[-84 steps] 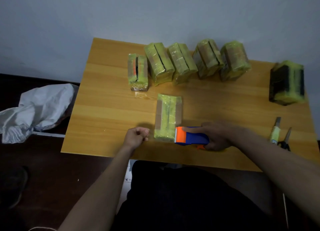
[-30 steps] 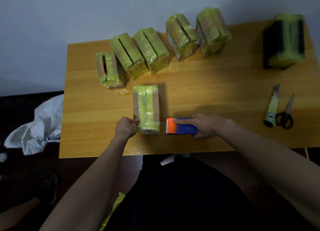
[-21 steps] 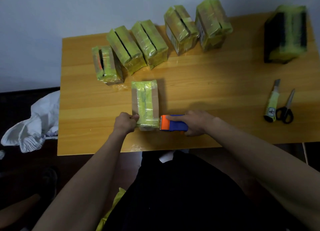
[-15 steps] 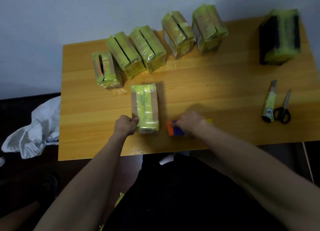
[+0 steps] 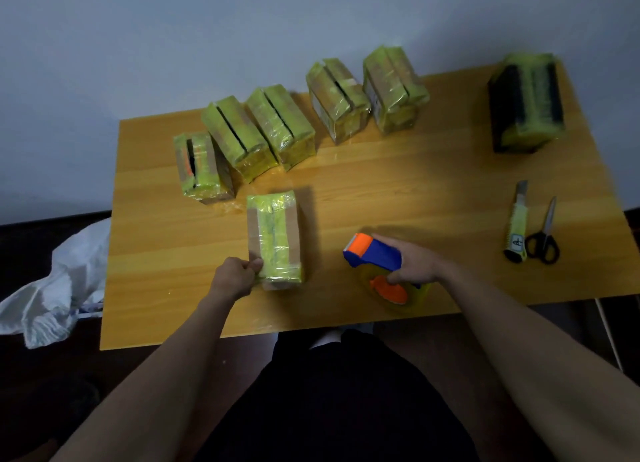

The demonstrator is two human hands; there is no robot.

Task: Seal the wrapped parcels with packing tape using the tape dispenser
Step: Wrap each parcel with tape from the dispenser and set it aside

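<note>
A yellow-green wrapped parcel (image 5: 274,238) with brown cardboard sides lies near the front of the wooden table (image 5: 398,191). My left hand (image 5: 235,277) grips its near left corner, thumb and fingers curled on the wrap. My right hand (image 5: 412,265) holds the blue and orange tape dispenser (image 5: 375,253) to the right of the parcel, apart from it, with the yellowish tape roll (image 5: 394,290) hanging beneath. Several more wrapped parcels (image 5: 277,125) stand in a row along the back of the table.
A larger black and yellow-green parcel (image 5: 524,103) stands at the back right. A utility knife (image 5: 516,222) and black scissors (image 5: 543,236) lie at the right edge. A white plastic bag (image 5: 55,288) sits on the dark floor to the left.
My right hand has pulled the tape dispenser away from the parcel's near end to the right and tipped it, so the tape roll shows. My left hand has stayed on the parcel's corner.
</note>
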